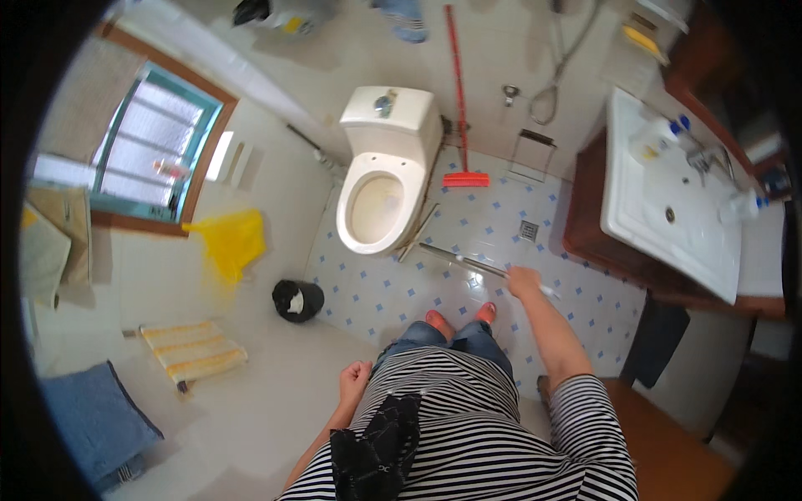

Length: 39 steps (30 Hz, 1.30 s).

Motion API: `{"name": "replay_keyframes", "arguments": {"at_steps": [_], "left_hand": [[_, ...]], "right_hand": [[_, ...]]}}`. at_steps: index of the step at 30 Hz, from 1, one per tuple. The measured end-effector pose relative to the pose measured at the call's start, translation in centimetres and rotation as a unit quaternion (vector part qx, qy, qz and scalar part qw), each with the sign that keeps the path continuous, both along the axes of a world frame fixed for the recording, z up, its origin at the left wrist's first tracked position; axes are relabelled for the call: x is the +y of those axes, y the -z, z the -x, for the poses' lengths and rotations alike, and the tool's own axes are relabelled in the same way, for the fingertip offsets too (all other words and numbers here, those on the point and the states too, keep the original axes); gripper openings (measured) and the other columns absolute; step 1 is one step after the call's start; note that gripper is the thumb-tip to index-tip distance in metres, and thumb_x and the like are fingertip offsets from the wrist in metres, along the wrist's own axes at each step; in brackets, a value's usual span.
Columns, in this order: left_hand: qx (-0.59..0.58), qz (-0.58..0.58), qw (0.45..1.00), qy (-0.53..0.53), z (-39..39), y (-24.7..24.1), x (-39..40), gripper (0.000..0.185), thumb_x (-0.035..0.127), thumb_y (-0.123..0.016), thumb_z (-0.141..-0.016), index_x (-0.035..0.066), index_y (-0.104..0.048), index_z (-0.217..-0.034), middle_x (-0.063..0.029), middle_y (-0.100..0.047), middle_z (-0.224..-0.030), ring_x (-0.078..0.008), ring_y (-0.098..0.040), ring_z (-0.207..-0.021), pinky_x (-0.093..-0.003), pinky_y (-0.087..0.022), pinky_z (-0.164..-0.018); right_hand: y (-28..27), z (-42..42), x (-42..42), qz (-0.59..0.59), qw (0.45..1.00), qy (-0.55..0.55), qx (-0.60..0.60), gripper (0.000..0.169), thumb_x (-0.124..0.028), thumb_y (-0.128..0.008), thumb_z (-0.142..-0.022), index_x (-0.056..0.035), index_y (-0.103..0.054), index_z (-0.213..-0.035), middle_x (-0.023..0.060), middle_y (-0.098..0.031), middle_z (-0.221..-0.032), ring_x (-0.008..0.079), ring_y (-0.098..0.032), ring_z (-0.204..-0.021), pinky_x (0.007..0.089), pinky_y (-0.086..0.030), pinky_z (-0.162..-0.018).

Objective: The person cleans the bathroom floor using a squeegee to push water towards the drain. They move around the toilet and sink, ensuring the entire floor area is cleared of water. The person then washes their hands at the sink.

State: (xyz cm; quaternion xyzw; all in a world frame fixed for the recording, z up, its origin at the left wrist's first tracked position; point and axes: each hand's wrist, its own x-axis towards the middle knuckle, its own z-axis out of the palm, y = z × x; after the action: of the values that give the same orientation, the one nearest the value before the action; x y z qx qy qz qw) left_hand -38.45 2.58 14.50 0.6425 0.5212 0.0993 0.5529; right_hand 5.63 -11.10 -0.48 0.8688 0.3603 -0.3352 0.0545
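Observation:
My right hand (524,282) is closed around the metal pole of a floor squeegee (463,260). The pole slants up and left over the blue-patterned tile floor, and the squeegee's narrow head (418,233) lies against the floor beside the base of the white toilet (371,206). My left hand (355,376) hangs by my left hip with its fingers curled; nothing shows in it. Behind the toilet's right side a red broom (465,180) stands against the wall, head down.
A black waste bin (298,301) stands by the left wall. On the right are a white washbasin (651,213) on a brown cabinet (583,194) and a floor drain (528,231). A wire rack (531,156) is near the far wall. Towels (194,351) hang at the left.

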Motion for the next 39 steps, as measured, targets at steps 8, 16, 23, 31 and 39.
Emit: {"name": "replay_keyframes", "arguments": {"at_steps": [8, 16, 23, 31, 39], "left_hand": [[0.032, -0.029, 0.994, -0.101, 3.8, 3.4, 0.4, 0.033, 0.023, -0.063, -0.087, 0.0, -0.053, -0.065, 0.0008, -0.047, -0.055, -0.0059, -0.041, -0.054, -0.0265, -0.035, -0.049], [0.017, 0.02, 0.994, -0.11, 5.4, 3.5, 0.3, 0.031, 0.025, -0.063, -0.086, 0.0, -0.058, -0.069, -0.0032, -0.053, -0.055, -0.0076, -0.042, -0.052, -0.0285, -0.036, -0.049], [0.081, -0.02, 0.985, -0.153, 8.1, 2.2, 1.3, 0.036, 0.032, -0.059, -0.087, 0.0, -0.059, -0.071, -0.0107, -0.054, -0.056, -0.0173, -0.048, -0.049, -0.0336, -0.038, -0.05], [0.199, 0.084, 0.95, -0.225, 10.6, 3.9, -3.3, 0.039, 0.041, -0.061, -0.082, 0.003, -0.063, -0.071, -0.0112, -0.058, -0.06, -0.0235, -0.054, -0.055, -0.0362, -0.043, -0.056], [0.183, 0.094, 0.935, -0.29, 8.3, 6.5, -12.1, 0.037, 0.036, -0.062, -0.084, 0.002, -0.06, -0.07, -0.0082, -0.054, -0.056, -0.0191, -0.051, -0.052, -0.0316, -0.041, -0.052]], "right_hand": [[-6.9, -1.2, -10.8, 0.026, 0.999, -0.028, -0.025, 0.035, -0.025, -0.052, -0.087, -0.0205, -0.058, -0.121, 0.014, -0.064, -0.101, 0.0342, -0.06, -0.095, 0.0443, -0.048, -0.082], [-14.1, 5.2, -1.8, 0.032, 0.988, -0.145, 0.035, 0.032, -0.028, -0.051, -0.087, -0.0209, -0.061, -0.117, 0.0152, -0.066, -0.095, 0.0345, -0.061, -0.089, 0.0459, -0.048, -0.077], [-6.0, 14.6, 15.9, -0.051, 0.951, -0.302, 0.031, 0.03, -0.026, -0.053, -0.087, -0.0207, -0.061, -0.115, 0.013, -0.067, -0.091, 0.032, -0.064, -0.086, 0.0446, -0.05, -0.074], [0.7, 25.8, 34.7, -0.096, 0.969, -0.218, 0.058, 0.027, -0.018, -0.045, -0.085, -0.0078, -0.062, -0.104, 0.0194, -0.066, -0.097, 0.0367, -0.063, -0.094, 0.0468, -0.05, -0.08], [6.9, 30.6, 42.7, -0.085, 0.97, -0.21, 0.087, 0.033, -0.02, -0.041, -0.089, -0.0077, -0.056, -0.115, 0.0215, -0.063, -0.107, 0.0381, -0.062, -0.096, 0.0476, -0.048, -0.085]]}}
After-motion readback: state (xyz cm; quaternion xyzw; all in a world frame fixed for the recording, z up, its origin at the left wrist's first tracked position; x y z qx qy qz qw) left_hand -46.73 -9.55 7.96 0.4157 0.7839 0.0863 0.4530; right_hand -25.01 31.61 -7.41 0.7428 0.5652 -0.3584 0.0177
